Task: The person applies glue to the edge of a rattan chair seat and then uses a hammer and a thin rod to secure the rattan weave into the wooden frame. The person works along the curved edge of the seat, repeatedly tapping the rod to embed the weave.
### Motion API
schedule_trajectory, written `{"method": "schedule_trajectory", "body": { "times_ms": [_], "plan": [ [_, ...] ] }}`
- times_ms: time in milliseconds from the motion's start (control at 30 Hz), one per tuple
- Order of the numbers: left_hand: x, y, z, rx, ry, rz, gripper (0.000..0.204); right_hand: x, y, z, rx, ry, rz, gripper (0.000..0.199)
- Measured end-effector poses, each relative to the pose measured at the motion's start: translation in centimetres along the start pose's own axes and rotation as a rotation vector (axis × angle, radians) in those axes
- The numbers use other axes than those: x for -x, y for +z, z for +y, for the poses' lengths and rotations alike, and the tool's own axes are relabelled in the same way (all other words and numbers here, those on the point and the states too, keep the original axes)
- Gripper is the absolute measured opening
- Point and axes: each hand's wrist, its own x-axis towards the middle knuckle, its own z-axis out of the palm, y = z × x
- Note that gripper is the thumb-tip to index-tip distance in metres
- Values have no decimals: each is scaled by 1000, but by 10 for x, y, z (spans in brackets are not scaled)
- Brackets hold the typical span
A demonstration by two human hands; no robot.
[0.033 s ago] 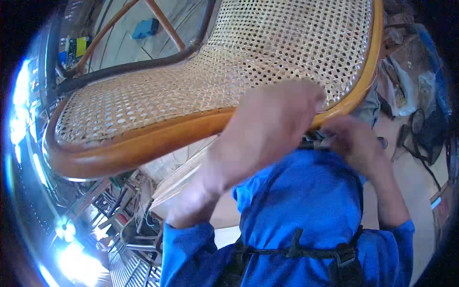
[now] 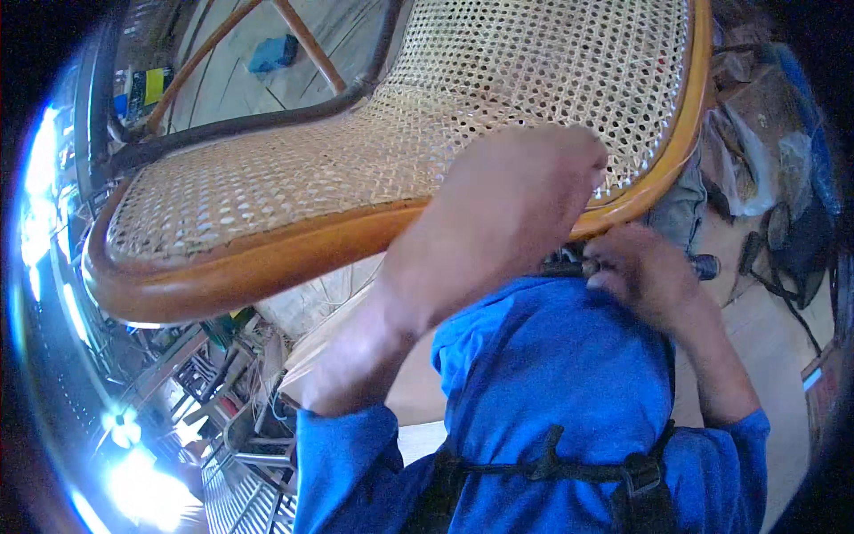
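While left hand (image 2: 507,214) covers chair rim (image 2: 267,258), right hand (image 2: 645,271) work hides.

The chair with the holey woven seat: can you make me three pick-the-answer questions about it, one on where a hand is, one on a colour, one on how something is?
1. Where is the left hand?
A. on the floor
B. at the near rim of the woven chair seat
C. inside a bag

2. What colour is the wooden seat frame?
A. orange-brown
B. green
C. white

3. How is the right hand?
A. spread flat and open
B. out of sight
C. curled around a small dark tool under the rim

Answers:
1 B, the hand lies over the seat's front edge.
2 A, the curved rim is a glossy orange-brown.
3 C, its fingers are bent around a dark thing just below the frame.
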Motion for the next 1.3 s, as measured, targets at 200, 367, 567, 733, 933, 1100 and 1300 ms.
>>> {"method": "schedule_trajectory", "body": {
  "times_ms": [200, 367, 567, 733, 933, 1100, 1300],
  "plan": [
    [-43, 30, -7, -212, 37, -585, 22, 10, 33, 0, 330, -37, -79, 27],
    [-61, 35, -1, -291, -3, -700, 19, 32, 6, 1, 154, 3, -181, 31],
    [-87, 45, -15, -297, 11, -900, 16, 75, -51, 31, -111, 96, -408, 34],
    [-94, 46, -29, -207, -50, -951, 13, 78, -33, 18, -506, 372, -220, 31],
    [-105, 36, -33, -105, -262, -1089, 17, 62, -10, 0, -300, 190, -33, 30],
    [-119, 42, -33, -191, -339, -1071, 23, 54, -15, -5, -347, 275, -68, 29],
    [-121, 28, -20, -138, -331, -1120, 27, 49, -16, -12, -355, 255, -60, 29]
  ]
}}
